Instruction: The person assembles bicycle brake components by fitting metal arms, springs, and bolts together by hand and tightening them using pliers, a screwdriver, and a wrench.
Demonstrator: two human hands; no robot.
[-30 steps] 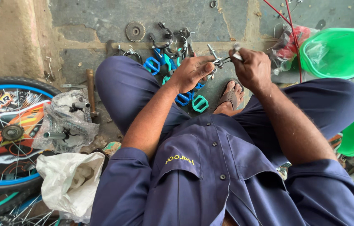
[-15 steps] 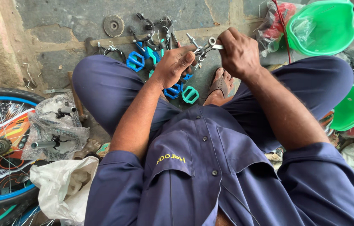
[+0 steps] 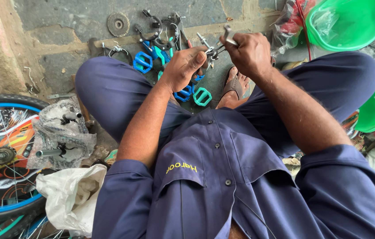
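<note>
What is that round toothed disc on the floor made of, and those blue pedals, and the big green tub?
The toothed disc looks like metal: dull grey with rusty-brown patches. The blue pedals seem to be plastic, judging by their bright, even colour and moulded openwork shape. The green tub also looks plastic: smooth, slightly glossy and light shines through its thin wall. None of this is certain from looks alone.

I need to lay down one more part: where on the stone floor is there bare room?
Bare stone floor lies left of the round toothed metal sprocket, up to the wall. It is crowded around the blue plastic pedals and the metal brake parts before both hands.
</note>
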